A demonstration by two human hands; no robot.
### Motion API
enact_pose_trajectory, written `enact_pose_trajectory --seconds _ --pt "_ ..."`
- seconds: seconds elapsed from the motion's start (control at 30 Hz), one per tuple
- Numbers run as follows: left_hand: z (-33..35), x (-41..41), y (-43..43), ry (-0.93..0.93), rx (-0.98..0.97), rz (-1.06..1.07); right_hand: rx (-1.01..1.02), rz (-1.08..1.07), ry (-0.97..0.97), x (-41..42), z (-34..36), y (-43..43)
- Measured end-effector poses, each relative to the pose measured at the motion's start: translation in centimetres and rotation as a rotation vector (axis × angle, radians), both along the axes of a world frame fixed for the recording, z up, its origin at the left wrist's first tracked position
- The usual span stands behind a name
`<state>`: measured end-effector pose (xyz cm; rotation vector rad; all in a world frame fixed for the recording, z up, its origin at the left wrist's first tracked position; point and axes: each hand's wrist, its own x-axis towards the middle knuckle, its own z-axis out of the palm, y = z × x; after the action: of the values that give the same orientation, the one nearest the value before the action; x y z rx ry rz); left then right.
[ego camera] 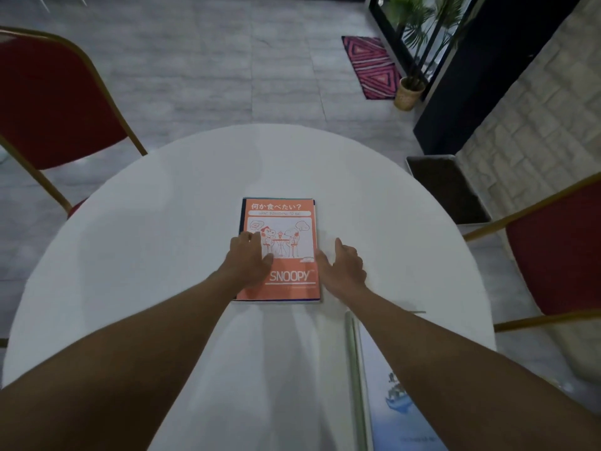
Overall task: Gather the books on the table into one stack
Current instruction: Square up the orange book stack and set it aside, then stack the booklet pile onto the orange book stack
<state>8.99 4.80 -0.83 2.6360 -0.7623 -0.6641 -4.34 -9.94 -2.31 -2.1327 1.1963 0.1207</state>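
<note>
Mid-desk lies the orange Snoopy notebook, topping a small stack with dark edges peeking out beneath. The left hand rests on its cover, fingers loosely spread; the right hand flanks the right edge, fingers open, gripping nothing. It looks like squaring up. The long axis runs away from the person, title far. Next, I'd guess, comes the pale blue book at the near right.

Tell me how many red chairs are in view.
2. One red chair stands at the round table's far left; the other red chair is on its right, partly cut off by the frame.
</note>
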Motion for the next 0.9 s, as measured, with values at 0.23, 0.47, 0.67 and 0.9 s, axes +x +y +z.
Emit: enact_pose_trajectory --seconds 0.23,0.47,0.67,0.9 --pt "1.7 -8.1 -1.3 0.072 -0.005 -0.096 -0.053 0.033 0.023 -7.7 1.9 -1.4" --pt "0.9 -16.4 -3.2 0.204 0.083 -0.18 -0.076 -0.073 0.081 -16.0 1.4 -3.0" --pt "-1.5 -21.4 -4.1 0.337 0.186 -0.139 0.009 -0.202 0.177 -21.6 -0.3 -2.8" --pt "-2.7 -24.0 -5.4 0.429 0.076 0.157 0.178 -0.263 0.103 -23.5 -1.1 -3.0"
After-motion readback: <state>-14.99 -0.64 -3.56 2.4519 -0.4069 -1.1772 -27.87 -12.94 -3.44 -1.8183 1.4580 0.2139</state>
